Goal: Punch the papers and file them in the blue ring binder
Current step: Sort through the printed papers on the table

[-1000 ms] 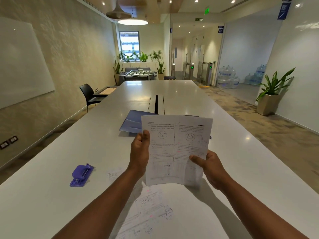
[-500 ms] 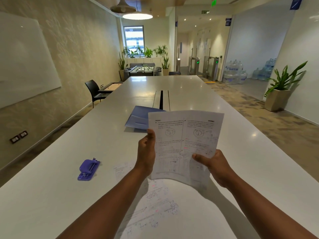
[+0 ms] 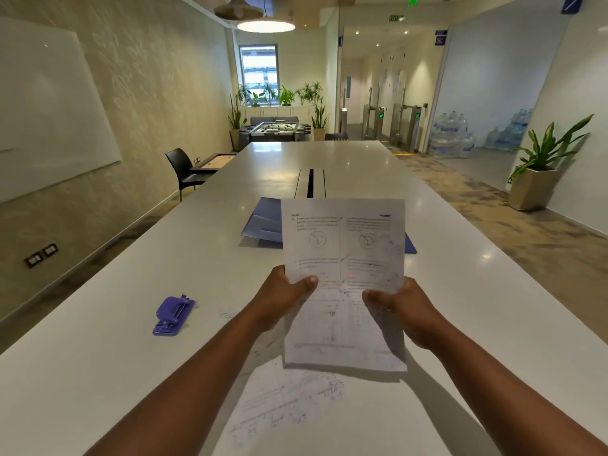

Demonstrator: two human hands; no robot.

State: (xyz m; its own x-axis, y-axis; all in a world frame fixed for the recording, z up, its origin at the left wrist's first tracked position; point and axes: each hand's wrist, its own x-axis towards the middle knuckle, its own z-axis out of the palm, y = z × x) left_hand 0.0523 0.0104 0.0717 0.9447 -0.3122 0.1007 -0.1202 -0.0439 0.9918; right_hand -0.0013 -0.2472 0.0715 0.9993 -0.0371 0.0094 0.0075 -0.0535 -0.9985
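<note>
A printed sheet of paper [image 3: 342, 258] is held upright above the white table [image 3: 98, 357], straight in front of me. My left hand [image 3: 283, 297] grips its left edge with the thumb on the front. My right hand [image 3: 408, 311] grips the right edge the same way. Behind the sheet lies the blue ring binder [image 3: 263, 222], open and partly hidden by the paper. A purple hole punch [image 3: 172, 315] rests on the table to the left. More written sheets [image 3: 296, 409] lie flat below my hands.
A cable slot [image 3: 311, 182] runs along the table's middle beyond the binder. A black chair [image 3: 182, 169] stands at the table's left side. A potted plant [image 3: 539, 169] stands on the floor at the right, and water bottles [image 3: 454, 139] are stacked behind it.
The sheet has turned from tilted to upright and squared up. Both hands have slid along its side edges, with both thumbs now on the front.
</note>
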